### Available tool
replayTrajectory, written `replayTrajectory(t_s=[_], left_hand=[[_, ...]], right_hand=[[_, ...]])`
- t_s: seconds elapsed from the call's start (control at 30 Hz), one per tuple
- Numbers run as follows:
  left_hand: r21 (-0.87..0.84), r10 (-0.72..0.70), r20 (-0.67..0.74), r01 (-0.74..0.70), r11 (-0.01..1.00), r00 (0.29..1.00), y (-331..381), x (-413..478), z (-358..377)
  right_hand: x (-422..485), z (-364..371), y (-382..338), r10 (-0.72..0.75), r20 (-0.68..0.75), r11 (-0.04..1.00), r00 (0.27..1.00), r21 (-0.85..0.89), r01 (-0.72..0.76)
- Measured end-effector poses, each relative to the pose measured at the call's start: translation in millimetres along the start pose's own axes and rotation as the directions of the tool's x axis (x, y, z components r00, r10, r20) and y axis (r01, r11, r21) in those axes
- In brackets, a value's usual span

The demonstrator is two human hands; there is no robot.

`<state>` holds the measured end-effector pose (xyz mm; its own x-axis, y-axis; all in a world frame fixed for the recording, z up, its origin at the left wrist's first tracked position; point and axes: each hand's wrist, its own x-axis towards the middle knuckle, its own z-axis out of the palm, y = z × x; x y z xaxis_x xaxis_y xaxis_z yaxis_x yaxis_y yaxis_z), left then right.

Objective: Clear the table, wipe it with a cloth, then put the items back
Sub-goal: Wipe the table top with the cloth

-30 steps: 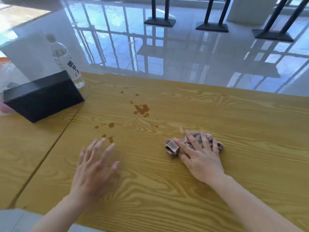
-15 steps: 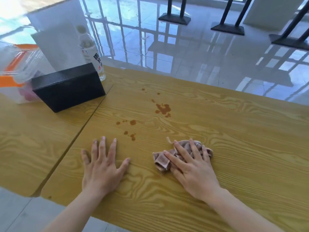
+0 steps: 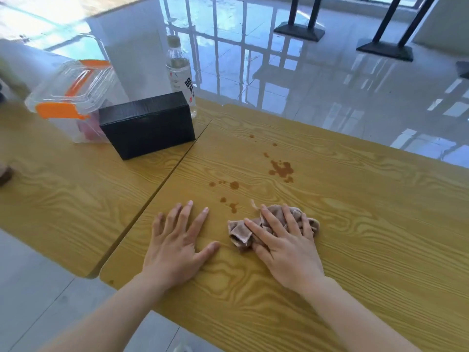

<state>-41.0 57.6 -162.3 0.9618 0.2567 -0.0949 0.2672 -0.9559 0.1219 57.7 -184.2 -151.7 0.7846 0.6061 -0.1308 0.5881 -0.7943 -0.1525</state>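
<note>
The right hand [image 3: 286, 250] is pressing, flat and uncurled, onto the crumpled cloth [image 3: 239, 232] while the left hand [image 3: 175, 247] is lying open on the table [image 3: 368, 224] beside it. Soft and light, the cloth is probably going to bunch, so pressing down over its middle looks wisest

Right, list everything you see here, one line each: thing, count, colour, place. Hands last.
left table: one, yellow wood grain, holds the moved items.
right table: one, same finish, butted against it.
stains: several, brown, right table, towards its far side.
cloth: one, pinkish brown, crumpled, right table.
black box: one, left table, near the seam.
container: one, clear with orange clasps, behind the box.
bottle: one, clear, white label, behind the box.
stand bases: two, black, on the glossy floor.
left hand: flat on the right table, fingers spread.
right hand: pressing the cloth, fingers straight.
</note>
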Motion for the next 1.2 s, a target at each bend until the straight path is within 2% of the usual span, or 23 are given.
replayTrajectory(t_s=[0.07,0.13,0.33,0.4,0.5,0.57,0.67,0.73,0.8,0.9,1.0,1.07,1.13,1.2], left_hand=[[0.007,-0.005,-0.005,0.005,1.000,1.000,0.6,-1.1,-1.4],[0.019,-0.017,-0.005,0.017,1.000,1.000,2.8,-2.1,-1.6],[0.002,-0.015,-0.021,0.015,1.000,1.000,-0.3,-3.1,-0.6],[-0.009,-0.009,-0.033,0.009,1.000,0.999,-0.5,-1.8,-0.2],[-0.037,-0.010,-0.061,0.008,0.999,0.998,-2.0,-2.9,0.7],[-0.054,-0.023,-0.079,0.018,0.998,0.997,-4.0,-4.2,0.8],[-0.062,-0.033,-0.101,0.026,0.998,0.994,-6.2,-4.4,1.3],[-0.074,-0.034,-0.108,0.026,0.997,0.994,-5.9,-5.5,2.6],[-0.087,-0.058,-0.107,0.049,0.995,0.993,-5.3,-4.6,2.5],[-0.088,-0.107,-0.093,0.099,0.991,0.990,-4.4,-3.9,2.3],[-0.096,-0.140,-0.108,0.130,0.987,0.984,-5.4,-3.9,2.3],[-0.102,-0.143,-0.111,0.132,0.986,0.983,-5.2,-3.8,2.2],[-0.096,-0.141,-0.090,0.132,0.987,0.986,-3.8,-3.5,2.9],[-0.093,-0.133,-0.060,0.127,0.988,0.989,-6.5,-1.5,3.3]], right_hand=[[33.9,-3.2,-4.4,0.102,0.016,0.994,0.995,0.041,-0.103],[55.3,-2.2,-20.9,0.145,0.026,0.988,0.989,0.052,-0.146],[1.2,4.5,-16.7,-0.062,-0.004,0.998,0.998,-0.012,0.062],[2.0,3.4,-14.1,-0.002,0.004,0.999,1.000,-0.038,0.002],[37.6,4.6,-46.1,0.182,0.020,0.983,0.983,0.015,-0.183],[61.4,5.6,-73.0,0.218,0.021,0.974,0.976,0.053,-0.218],[62.3,6.6,-74.9,0.141,0.004,0.989,0.990,0.036,-0.141],[36.8,11.2,-57.1,0.052,-0.049,0.999,0.997,0.006,-0.051],[15.6,9.1,-39.0,0.025,-0.069,0.999,0.997,-0.039,-0.028],[37.2,3.6,-24.5,0.155,-0.038,0.988,0.987,-0.019,-0.156],[90.7,-0.2,-38.2,0.319,-0.001,0.946,0.948,0.070,-0.318],[110.0,-1.8,-47.1,0.348,-0.008,0.934,0.937,0.085,-0.347],[99.9,-1.7,-49.5,0.290,-0.009,0.954,0.957,0.085,-0.288],[61.2,5.0,-46.1,0.161,-0.048,0.986,0.986,0.045,-0.158]])
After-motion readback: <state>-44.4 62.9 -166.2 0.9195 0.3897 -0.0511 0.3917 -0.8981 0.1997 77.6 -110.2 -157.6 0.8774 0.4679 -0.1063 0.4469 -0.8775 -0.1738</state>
